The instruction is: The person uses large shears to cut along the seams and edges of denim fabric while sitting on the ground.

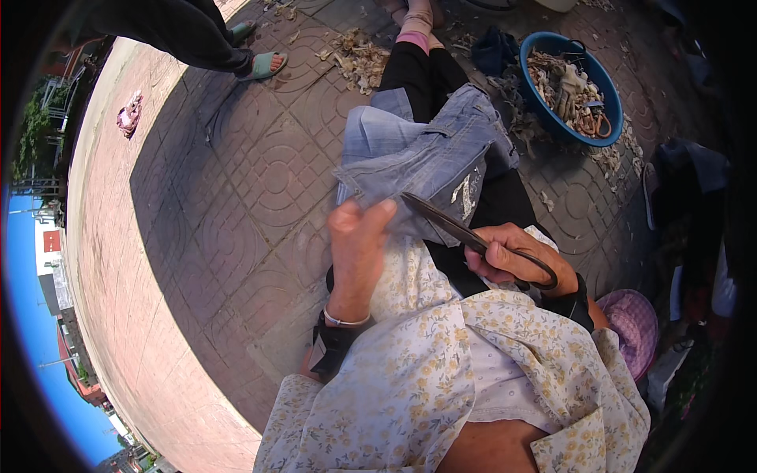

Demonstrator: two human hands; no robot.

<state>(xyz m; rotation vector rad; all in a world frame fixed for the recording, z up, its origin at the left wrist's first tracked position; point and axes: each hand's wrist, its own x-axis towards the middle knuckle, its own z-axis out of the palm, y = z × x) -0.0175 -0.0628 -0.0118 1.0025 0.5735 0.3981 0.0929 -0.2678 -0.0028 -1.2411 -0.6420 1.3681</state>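
Note:
Across my lap lies a piece of faded blue denim garment (457, 130), with seams and a light, worn-looking patch on its right part. At its near left edge my left hand (356, 256) is closed on the cloth, thumb uppermost and slightly smeared by motion; its fingertips are hidden. My right hand (512, 254) grips a large pair of dark scissors (443, 219) by the handles. The blades point up and left, and their tips are close to the denim beside my left thumb. Whether the blades are apart is hard to see.
A blue basin (613, 130) full of cloth scraps stands at the far right. More scraps (363, 61) lie on the paving. A person's sandalled foot (264, 65) is at the far left. A pink checked hat-like item (629, 331) sits by my right side. Pink cloth (129, 114) lies in sunlight.

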